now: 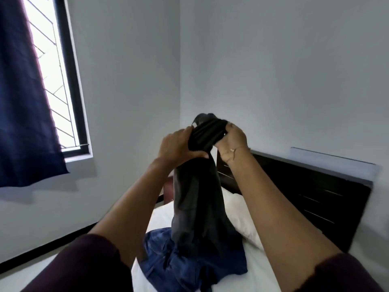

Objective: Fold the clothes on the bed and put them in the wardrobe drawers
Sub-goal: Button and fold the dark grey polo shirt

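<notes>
A dark grey garment [197, 203] hangs in the air over the bed [259, 272], its upper end bunched between both hands. My left hand [179, 144] grips the bunched top from the left, and my right hand [233, 140] grips it from the right, a thin bracelet on that wrist. The garment's lower end drapes down onto a crumpled blue garment [168, 262] lying on the white sheet. The wardrobe and its drawers are out of sight.
A white pillow [237, 216] lies against the dark wooden headboard [311, 197] at the right. A window [52, 76] with a navy curtain [23, 98] fills the left wall. A strip of floor runs between the bed and that wall.
</notes>
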### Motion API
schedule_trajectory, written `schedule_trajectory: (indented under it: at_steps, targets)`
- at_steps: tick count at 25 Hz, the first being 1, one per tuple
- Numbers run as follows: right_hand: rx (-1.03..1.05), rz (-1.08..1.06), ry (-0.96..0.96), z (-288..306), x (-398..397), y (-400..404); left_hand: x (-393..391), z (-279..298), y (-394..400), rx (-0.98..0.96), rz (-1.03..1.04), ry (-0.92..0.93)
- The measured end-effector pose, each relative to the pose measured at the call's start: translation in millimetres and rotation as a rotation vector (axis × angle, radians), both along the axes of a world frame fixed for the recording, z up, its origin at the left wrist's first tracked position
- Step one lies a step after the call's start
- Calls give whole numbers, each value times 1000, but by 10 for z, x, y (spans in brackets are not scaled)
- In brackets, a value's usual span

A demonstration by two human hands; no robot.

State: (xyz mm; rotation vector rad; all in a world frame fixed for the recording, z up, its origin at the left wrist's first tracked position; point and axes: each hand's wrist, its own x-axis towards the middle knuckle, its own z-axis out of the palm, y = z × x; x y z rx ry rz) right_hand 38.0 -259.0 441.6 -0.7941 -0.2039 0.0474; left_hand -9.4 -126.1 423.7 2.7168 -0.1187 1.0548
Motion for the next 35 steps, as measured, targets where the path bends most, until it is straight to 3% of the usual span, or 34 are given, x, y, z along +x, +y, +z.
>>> schedule_trajectory:
  at_steps: [3,5,9,11,15,18,22,27,29,31,33,35]
  targets:
    - [203,45,-36,362,-612,73,-526,240,-22,-228,-5,-41]
    - [274,70,-68,479,-927,26,-723,216,-4,-379,-2,46]
    - [200,20,-117,330,-1489,-93,-1245,-3,-33,-798,-195,376]
    - [133,-42,-106,154,-1621,-143,-1408,-56,-85,-927,-240,416]
    - [-383,-164,-83,-260,-1843,-177,-1679,22,-133,-1215,-275,327]
    - [-771,5,-127,-598,-2210,-187,-1939,116,-227,-1431,-313,292]
    - [-1175,143,-288,-859,-2684,-268,-2280,211,-364,-1559,-308,254]
    - [-1590,-28,-229,-1378,-2956,-347,-2907,387,-442,-1824,-328,144]
    - [-1457,170,72,-1598,-3175,-246,-3084,419,-383,-1874,-322,123]
    - [-1000,406,421,-1713,-3330,-61,-3264,447,-287,-1903,-343,152]
    - [-619,417,531,-1675,-3371,145,-3410,458,-148,-1919,-374,187]
    - [-468,288,480,-1548,-3369,349,-3524,465,18,-1906,-396,204]
